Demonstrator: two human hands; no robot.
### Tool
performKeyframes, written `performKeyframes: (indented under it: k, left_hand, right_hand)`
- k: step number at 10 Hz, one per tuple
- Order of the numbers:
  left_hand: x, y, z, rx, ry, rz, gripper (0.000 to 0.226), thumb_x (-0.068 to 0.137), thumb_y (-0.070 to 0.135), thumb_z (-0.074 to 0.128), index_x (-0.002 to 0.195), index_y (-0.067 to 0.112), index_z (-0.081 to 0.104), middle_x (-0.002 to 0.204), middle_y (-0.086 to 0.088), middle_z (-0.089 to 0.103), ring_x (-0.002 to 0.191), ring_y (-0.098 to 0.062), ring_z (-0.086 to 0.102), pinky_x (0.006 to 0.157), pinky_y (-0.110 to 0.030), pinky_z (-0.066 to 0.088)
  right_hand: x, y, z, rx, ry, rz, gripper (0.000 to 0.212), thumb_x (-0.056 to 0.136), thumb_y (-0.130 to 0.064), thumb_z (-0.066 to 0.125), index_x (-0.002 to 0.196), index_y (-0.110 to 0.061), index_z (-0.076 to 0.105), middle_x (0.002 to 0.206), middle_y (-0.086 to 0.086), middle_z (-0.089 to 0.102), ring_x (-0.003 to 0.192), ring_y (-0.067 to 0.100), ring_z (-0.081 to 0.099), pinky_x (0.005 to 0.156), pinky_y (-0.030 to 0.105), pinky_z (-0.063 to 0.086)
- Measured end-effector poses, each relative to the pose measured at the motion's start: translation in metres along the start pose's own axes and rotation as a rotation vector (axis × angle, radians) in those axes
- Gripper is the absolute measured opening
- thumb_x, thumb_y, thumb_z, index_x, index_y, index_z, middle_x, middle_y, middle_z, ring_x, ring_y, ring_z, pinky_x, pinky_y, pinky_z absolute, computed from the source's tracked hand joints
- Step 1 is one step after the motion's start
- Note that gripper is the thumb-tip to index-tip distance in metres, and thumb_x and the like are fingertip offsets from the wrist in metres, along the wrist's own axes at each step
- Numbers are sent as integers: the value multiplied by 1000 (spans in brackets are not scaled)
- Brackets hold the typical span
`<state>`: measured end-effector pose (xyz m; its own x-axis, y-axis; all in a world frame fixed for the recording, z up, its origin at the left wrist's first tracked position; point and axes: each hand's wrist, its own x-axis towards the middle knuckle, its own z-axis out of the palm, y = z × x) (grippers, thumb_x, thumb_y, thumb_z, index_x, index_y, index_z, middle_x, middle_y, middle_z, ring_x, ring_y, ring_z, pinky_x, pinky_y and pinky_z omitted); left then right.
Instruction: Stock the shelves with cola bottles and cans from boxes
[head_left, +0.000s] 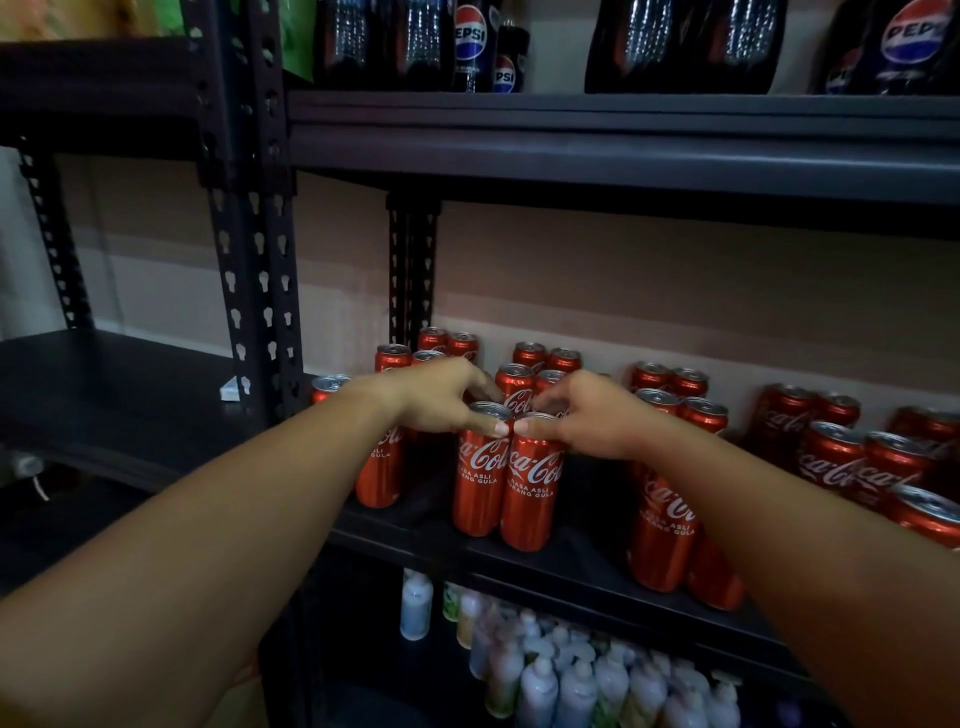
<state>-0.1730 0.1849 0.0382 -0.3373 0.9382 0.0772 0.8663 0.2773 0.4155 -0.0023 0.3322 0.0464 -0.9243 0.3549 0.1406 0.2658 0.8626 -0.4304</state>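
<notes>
Hands meet at the shelf front (545, 564): left hand (436, 397) and right hand (587, 415) each pinch a cola can's rim, left can (478, 475) touching right can (532, 486) (likely aligning the pair with rows behind).

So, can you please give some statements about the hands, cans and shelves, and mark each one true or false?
1. The left hand and right hand each grip the top of a Coca-Cola can. True.
2. The two held cans lie on their sides. False: they stand upright, side by side.
3. Pepsi bottles stand on the upper shelf. True.
4. The shelf below holds more red cans. False: it holds pale pump bottles.
</notes>
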Motion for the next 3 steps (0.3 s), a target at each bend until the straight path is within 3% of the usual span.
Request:
performKeyframes:
  k: [1, 2, 3]
  left_hand:
    - [-10, 9, -4, -49, 69, 0, 70, 86, 51, 76, 145, 22, 54, 144, 5, 59, 127, -11, 58, 111, -39, 48]
    - [-29, 22, -13, -150, 218, 97, 57, 88, 43, 77, 139, 23, 59, 136, 8, 64, 123, -7, 61, 109, -40, 50]
    - [-49, 37, -21, -301, 471, 214, 46, 90, 34, 77, 133, 23, 66, 127, 11, 70, 117, 0, 65, 108, -33, 52]
  right_hand:
    - [-10, 1, -4, 40, 58, -11, 54, 90, -42, 73, 136, -15, 62, 130, 1, 67, 110, 10, 62, 78, 14, 44]
    - [-36, -4, -24, 97, 125, -59, 47, 91, -35, 74, 133, -19, 64, 127, -3, 68, 107, 6, 63, 85, 19, 51]
    - [-68, -6, -47, 111, 389, -165, 35, 89, -31, 75, 122, -22, 71, 108, -11, 74, 96, -2, 68, 92, 29, 57]
